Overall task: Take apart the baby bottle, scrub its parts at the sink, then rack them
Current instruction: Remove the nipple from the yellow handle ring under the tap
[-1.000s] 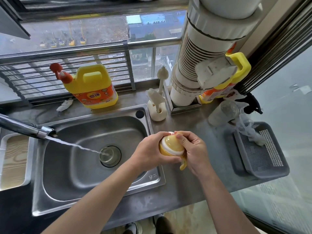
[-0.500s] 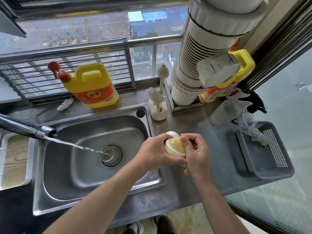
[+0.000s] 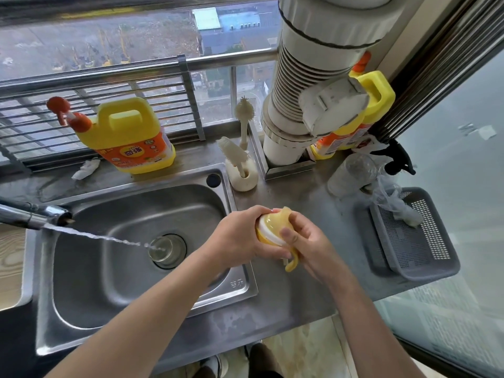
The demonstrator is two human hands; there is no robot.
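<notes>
Head view: baby bottle [image 3: 268, 230], yellow with white ring, above the counter [image 3: 313, 203] beside the sink [image 3: 240, 285] rim. Long axis tilted, collar end up-right, handle loop low. Left hand [image 3: 240, 236] wraps the body; right hand [image 3: 308, 241] grips the collar. Brush holder [image 3: 242, 175] behind, grey basket [image 3: 409, 249] right.

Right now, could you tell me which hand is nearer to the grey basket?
Right. The right hand grips the baby bottle on the side facing the grey basket; the left hand grips its far side, toward the sink.
</notes>
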